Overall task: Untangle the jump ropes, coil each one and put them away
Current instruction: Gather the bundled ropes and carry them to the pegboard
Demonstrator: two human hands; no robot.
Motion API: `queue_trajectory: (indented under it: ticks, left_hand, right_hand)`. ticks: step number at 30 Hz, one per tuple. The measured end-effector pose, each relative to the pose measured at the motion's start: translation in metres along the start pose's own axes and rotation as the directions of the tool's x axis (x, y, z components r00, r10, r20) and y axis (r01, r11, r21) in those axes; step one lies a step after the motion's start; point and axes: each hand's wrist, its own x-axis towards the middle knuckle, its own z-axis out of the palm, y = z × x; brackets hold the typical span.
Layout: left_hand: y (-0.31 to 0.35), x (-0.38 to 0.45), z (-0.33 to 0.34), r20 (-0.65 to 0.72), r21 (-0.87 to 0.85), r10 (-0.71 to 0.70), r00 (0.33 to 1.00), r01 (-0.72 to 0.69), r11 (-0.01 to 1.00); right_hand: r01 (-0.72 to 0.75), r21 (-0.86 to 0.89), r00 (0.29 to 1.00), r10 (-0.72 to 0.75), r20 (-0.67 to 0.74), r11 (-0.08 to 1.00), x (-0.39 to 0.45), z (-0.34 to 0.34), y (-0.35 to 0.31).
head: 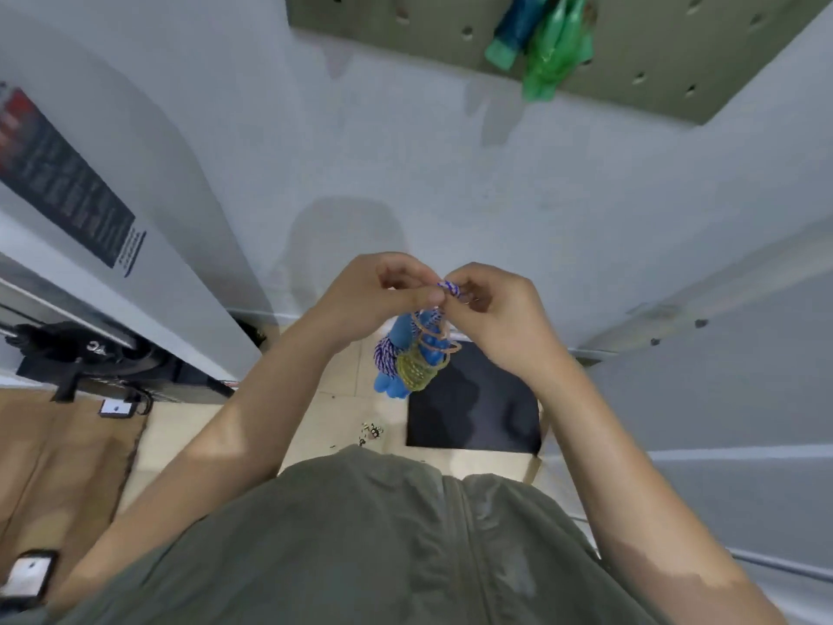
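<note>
A bundle of jump ropes (408, 358) hangs in front of my chest: blue handles, a purple-and-white twisted cord, a yellow coil and a thin tan loop. My left hand (383, 293) and my right hand (491, 309) meet above it, and both pinch the purple-and-white cord (450, 288) at its top. Another jump rope with blue and green handles (541, 42) hangs on the pegboard (653, 51) high on the wall ahead.
A grey wall stands close in front, with a white door and dark poster (67, 182) at the left. On the tiled floor below lie a black mat (478, 408), small debris (370, 433) and a brown mat (58, 462) at the left.
</note>
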Motion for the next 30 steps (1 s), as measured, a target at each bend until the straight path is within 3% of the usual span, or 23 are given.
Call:
queue_trajectory:
  ticks: [6, 10, 14, 20, 30]
  left_hand:
    - [0.053, 0.081, -0.028, 0.128, -0.022, 0.04, 0.991, -0.038, 0.999]
    - [0.087, 0.115, -0.034, 0.171, -0.219, 0.179, 0.969, -0.14, 0.966]
    - [0.115, 0.139, -0.027, 0.073, -0.324, 0.233, 0.97, -0.198, 0.925]
    - [0.147, 0.157, -0.022, 0.046, -0.325, 0.298, 0.953, -0.268, 0.907]
    - [0.198, 0.191, 0.0, -0.175, -0.263, 0.315, 0.933, -0.353, 0.898]
  right_hand:
    - [0.047, 0.103, 0.992, -0.035, -0.122, 0.994, 0.076, -0.042, -0.043]
    - [0.113, 0.189, 0.974, -0.071, -0.215, 0.975, 0.107, -0.07, -0.062]
    - [0.168, 0.203, 0.952, -0.105, -0.288, 0.965, 0.126, -0.093, -0.076]
    - [0.246, 0.271, 0.93, -0.148, -0.337, 0.93, 0.142, -0.119, -0.089]
    - [0.304, 0.326, 0.884, -0.136, -0.448, 0.895, 0.174, -0.161, -0.1]
